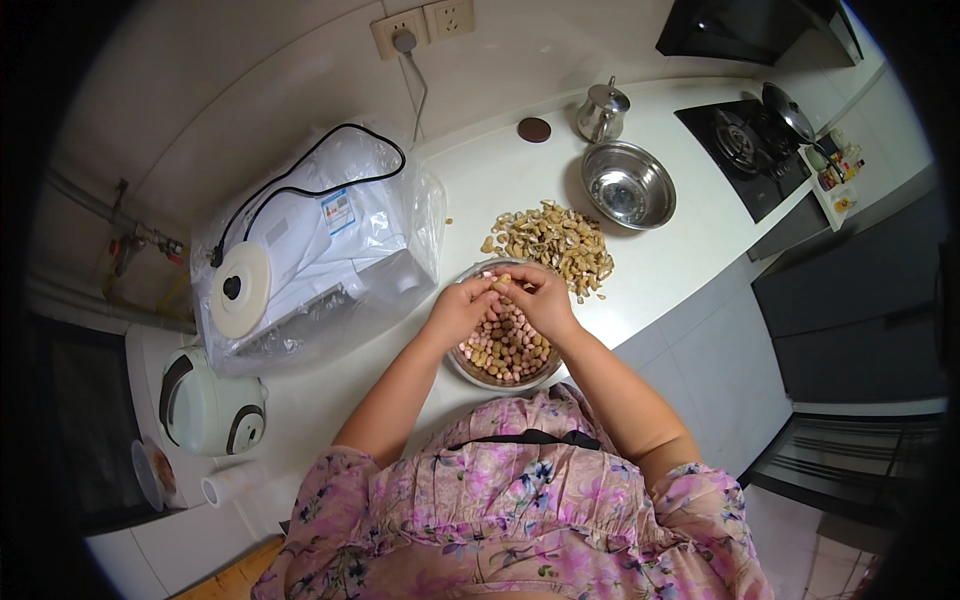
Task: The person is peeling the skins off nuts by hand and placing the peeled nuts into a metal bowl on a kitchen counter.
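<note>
Over the far half of a steel bowl (454, 367), both my hands meet around a peanut in its shell (503, 278). My left hand (463, 305) pinches it from the left, and my right hand (541, 298) has thumb and fingers on it from the right. Below them the bowl holds pink shelled peanut kernels (516, 334) mixed with several unshelled peanuts (504, 367). A heap of broken peanut shells (555, 240) lies on the counter just beyond my right hand. Whether the shell in my fingers is cracked is too small to tell.
A second steel bowl (628, 184) and a steel pot (603, 112) stand beyond the shells, with a gas stove (742, 146) farther right. At left, a plastic-wrapped appliance (315, 240) carries a lid (240, 289) and black cord. A rice cooker (214, 401) sits nearer.
</note>
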